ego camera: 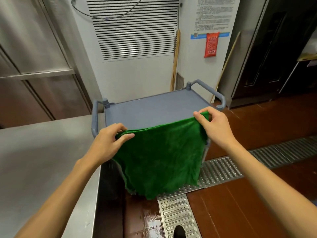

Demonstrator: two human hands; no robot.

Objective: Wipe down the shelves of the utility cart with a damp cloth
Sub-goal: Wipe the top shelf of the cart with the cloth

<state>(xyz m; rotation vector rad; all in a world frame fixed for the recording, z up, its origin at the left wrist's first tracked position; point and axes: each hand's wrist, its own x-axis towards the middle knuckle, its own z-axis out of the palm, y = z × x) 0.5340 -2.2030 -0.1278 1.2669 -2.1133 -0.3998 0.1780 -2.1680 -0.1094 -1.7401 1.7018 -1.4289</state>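
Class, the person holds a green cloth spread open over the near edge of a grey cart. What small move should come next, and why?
Probably lower the green microfibre cloth flat onto the grey plastic cart's top shelf. The left hand and right hand pinch its upper corners, it hangs in front of the cart, and the shelf lies bare.

A commercial kitchen: stainless steel counter [42,152], metal floor drain grates [221,172], red tiles [240,212].

Steel table [34,152] at my left; floor grate [221,170] ahead; vent [135,26], red notice [211,44] on wall.
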